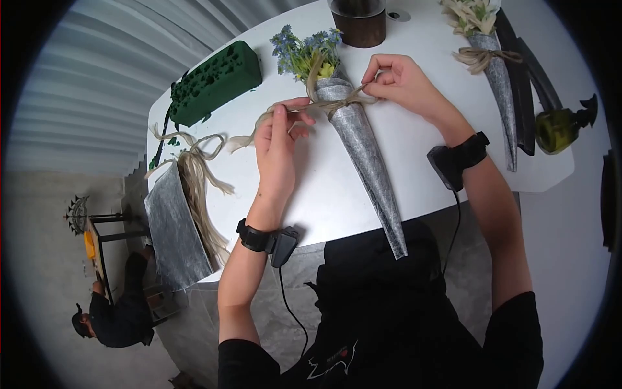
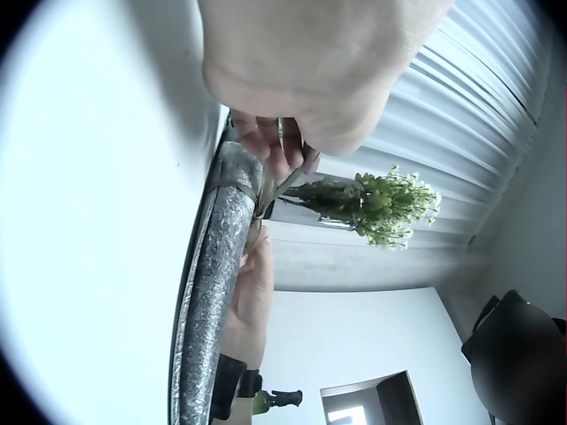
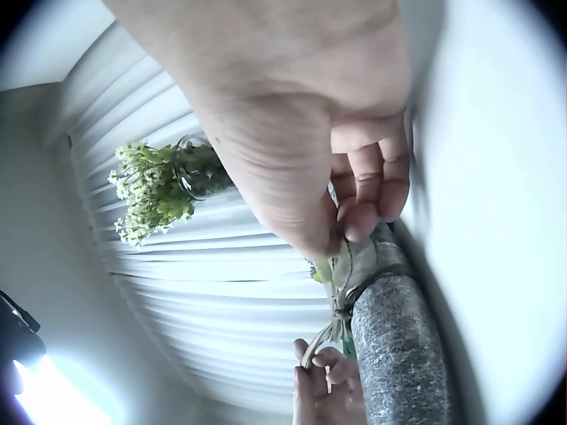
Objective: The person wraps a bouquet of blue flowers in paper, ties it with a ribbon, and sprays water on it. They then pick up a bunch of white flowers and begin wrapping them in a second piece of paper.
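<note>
A grey cone-shaped paper wrap (image 1: 361, 152) lies on the white table, its narrow tip past the front edge. Small blue and yellow flowers (image 1: 301, 53) stick out of its wide end. Around its upper part runs a beige raffia ribbon (image 1: 342, 104), crossed or knotted at the front. My left hand (image 1: 277, 139) pinches one strand of it on the left, a loose tail hanging beyond the fingers. On the other side, my right hand (image 1: 405, 85) pinches another strand between thumb and forefinger. The right wrist view shows the ribbon's knot (image 3: 341, 312) close under these fingertips.
Left on the table are a green floral foam block (image 1: 217, 83), a raffia bundle (image 1: 197, 194) and grey sheet (image 1: 175, 227). At right lie a second wrapped bouquet (image 1: 499, 87) and a green spray bottle (image 1: 556, 131). A dark vase (image 1: 359, 26) stands behind; another person (image 1: 120, 311) sits far left.
</note>
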The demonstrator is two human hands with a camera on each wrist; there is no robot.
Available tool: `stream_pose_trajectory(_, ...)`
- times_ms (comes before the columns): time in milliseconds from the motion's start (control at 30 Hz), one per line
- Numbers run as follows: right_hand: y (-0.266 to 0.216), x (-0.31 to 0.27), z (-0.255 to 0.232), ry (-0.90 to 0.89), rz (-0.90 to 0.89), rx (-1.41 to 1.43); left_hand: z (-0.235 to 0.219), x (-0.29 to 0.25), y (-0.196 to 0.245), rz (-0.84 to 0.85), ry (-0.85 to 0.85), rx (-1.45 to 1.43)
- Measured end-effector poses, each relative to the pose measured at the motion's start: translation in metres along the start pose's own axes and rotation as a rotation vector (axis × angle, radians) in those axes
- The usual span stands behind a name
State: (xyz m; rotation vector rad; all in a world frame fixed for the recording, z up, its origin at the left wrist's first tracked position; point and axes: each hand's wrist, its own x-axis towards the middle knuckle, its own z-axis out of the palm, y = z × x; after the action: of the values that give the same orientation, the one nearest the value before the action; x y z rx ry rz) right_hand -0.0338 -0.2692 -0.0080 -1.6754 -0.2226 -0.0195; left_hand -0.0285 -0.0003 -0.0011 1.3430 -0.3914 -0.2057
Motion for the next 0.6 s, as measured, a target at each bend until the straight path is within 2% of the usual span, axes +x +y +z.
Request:
stream_pose_trajectory(100,0.003,0.002,-0.004,-0.032,-0.034,-0.142,0.001,-0.001,0.002,0.021,0.034,-0.027)
stream_pose_trajectory(200,-0.001,0.0,-0.004,-0.098,-0.124,-0.219,-0.002,0.0,0.0,0.025,0.024,-0.032)
stream_pose_trajectory(400,0.0,0.001,-0.011,-0.141,-0.186,-0.34,-0.003,0.0,-0.003,0.004,0.079,-0.029)
stream_pose_trajectory(500,0.002,0.002,-0.012,-0.128,-0.267,-0.339,-0.003,0.0,-0.002,0.013,0.094,-0.02)
stream_pose_trajectory(600,0.001,0.002,-0.013,-0.13,-0.255,-0.312,-0.007,0.002,-0.004,0.041,0.085,-0.03)
